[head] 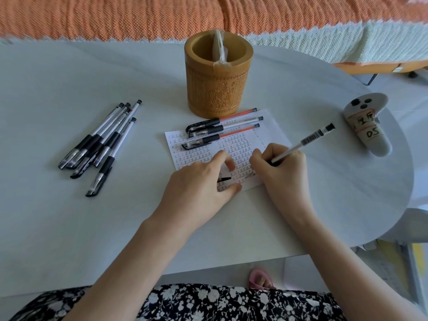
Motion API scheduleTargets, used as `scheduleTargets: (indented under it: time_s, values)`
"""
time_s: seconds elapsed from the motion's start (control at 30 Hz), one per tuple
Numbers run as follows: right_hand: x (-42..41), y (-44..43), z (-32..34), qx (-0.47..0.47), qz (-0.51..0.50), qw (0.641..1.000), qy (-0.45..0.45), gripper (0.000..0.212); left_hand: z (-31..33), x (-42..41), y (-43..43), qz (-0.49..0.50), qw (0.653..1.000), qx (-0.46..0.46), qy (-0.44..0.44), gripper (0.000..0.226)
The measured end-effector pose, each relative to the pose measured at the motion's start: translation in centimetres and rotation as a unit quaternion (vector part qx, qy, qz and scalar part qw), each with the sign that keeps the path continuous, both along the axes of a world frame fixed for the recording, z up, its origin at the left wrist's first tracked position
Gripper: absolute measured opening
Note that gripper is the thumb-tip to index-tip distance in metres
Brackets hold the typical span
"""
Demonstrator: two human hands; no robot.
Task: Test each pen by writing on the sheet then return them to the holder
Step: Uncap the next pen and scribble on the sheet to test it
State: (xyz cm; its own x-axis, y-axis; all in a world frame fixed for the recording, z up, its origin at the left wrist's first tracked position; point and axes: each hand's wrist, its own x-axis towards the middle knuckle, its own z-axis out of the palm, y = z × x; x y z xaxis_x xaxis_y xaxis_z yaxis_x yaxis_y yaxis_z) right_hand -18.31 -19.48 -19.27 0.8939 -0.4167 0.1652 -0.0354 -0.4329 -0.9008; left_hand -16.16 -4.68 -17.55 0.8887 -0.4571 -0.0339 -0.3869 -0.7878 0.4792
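The pen (303,142) in your right hand (278,167) slants with its long axis from lower left to upper right, black end cap pointing up and away from you, tip down at the sheet (268,126) behind your fingers. The sheet lies just in front of the holder (217,84), nearly touching its base, and is covered in rows of small written marks.

Three capped pens (222,130) lie side by side across the sheet's far edge, right in front of the holder, caps to the left and ends to the right. Well to the left of the holder, a loose bunch of black pens (102,144) lies on the table (69,77), caps toward you. To the right of the holder, near the table's edge, sits a white controller (368,126) with taped labels. A clear wrapper (220,47) stands inside the holder.

Your right hand is clenched around the pen in a writing grip. Your left hand (201,188) rests on the sheet's near left corner, fingers curled, with a small black pen cap (224,179) pinched between thumb and fingers.
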Motion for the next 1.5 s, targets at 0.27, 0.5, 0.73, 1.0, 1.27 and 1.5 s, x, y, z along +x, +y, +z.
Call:
scheduleTargets:
  time_s: [0.27, 0.5, 0.73, 1.0, 1.27, 1.5]
  values:
    - [0.16, 0.04, -0.14, -0.010, -0.004, 1.000, -0.007, 0.036, -0.21, 0.05, 0.04, -0.002, 1.000, -0.002, -0.002, 0.031]
    - [0.16, 0.06, -0.14, -0.009, -0.008, 1.000, -0.020, 0.038, -0.27, 0.10, 0.08, -0.003, 1.000, 0.002, -0.005, 0.031]
    - [0.10, -0.08, -0.13, -0.007, -0.007, 1.000, -0.021, 0.038, -0.26, 0.10, 0.05, -0.001, 1.000, 0.001, -0.004, 0.031]
    - [0.08, 0.06, 0.00, 0.001, 0.000, 1.000, -0.011, 0.038, -0.20, 0.08, 0.03, -0.002, 1.000, 0.000, -0.003, 0.030]
    - [0.07, -0.01, 0.00, 0.006, 0.004, 1.000, -0.002, 0.041, -0.14, 0.13, 0.02, -0.005, 1.000, 0.000, -0.004, 0.030]
    - [0.04, 0.07, 0.04, -0.001, 0.004, 1.000, -0.006, 0.038, -0.19, 0.13, 0.02, -0.002, 1.000, 0.003, -0.003, 0.030]
